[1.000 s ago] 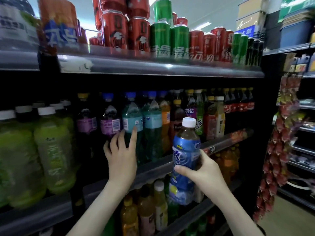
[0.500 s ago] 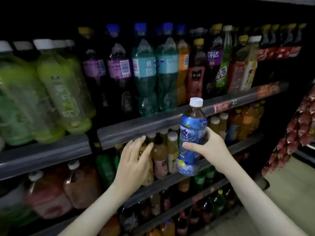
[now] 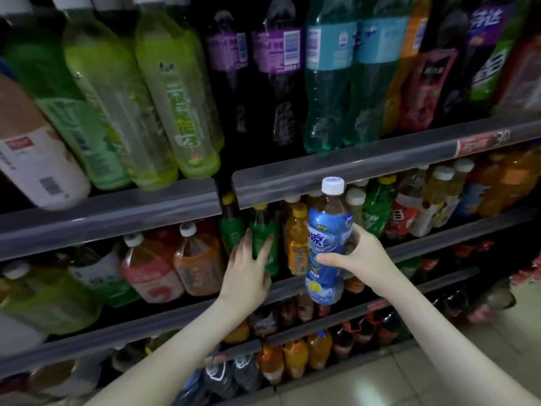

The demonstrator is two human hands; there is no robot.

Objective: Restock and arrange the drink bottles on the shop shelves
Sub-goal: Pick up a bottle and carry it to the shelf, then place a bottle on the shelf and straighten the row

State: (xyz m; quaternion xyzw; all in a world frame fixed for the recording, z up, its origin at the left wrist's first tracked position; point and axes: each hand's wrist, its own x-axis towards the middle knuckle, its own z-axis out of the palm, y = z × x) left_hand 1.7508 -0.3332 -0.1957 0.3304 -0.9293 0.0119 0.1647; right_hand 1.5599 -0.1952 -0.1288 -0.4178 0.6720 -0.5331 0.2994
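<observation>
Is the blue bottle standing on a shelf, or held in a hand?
Held. The right hand grips the blue bottle at its label, upright, before the shelves; its bottom hangs free.

Dim light: the shelf recesses [image 3: 225,183] fall to black, while the floor tiles [image 3: 439,376] catch a pale glow. The green tea bottles [image 3: 164,98] smear with blur and lean outward; the shelf rail [image 3: 351,162] shows a soft sheen.

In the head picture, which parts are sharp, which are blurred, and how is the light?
Head view: dim light, shelf recesses nearly black; the blue-label bottle in the right hand is sharpest; the green tea bottles at upper left are blurred; the wide-angle lens tilts them and slants the shelf rail.
</observation>
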